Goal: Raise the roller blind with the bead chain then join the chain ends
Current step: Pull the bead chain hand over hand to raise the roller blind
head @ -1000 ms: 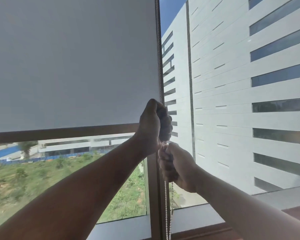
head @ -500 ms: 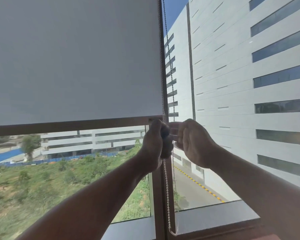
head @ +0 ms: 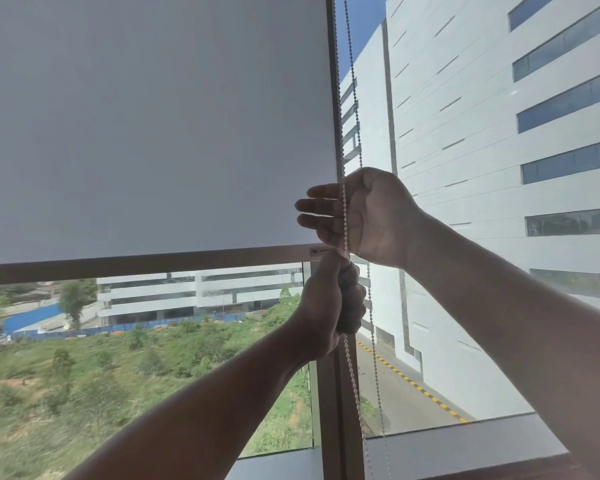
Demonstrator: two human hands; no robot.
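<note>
Bead chain [head: 350,362] top cut by frame; label [head: 321,251] print perhaps unreadable.

- Window frame carries everything; brown mullion [head: 333,393] runs vertical, splits left pane [head: 153,358] from right pane [head: 465,306].
- Grey sill [head: 465,441] along the bottom, both sides of the mullion; darker wood edge below it at right.
- Blind [head: 153,116] hangs over the left pane only, its right edge flush with the mullion.
- Blind's bottom bar [head: 136,263] sits roughly mid-pane, level, with glass exposed beneath it down to the sill. Small label at its right end, unreadable.
- Chain [head: 350,368] hangs in two strands: one in front of the mullion, one just right of it over the glass. Both reach sill level.
- Top mount out of view.
</note>
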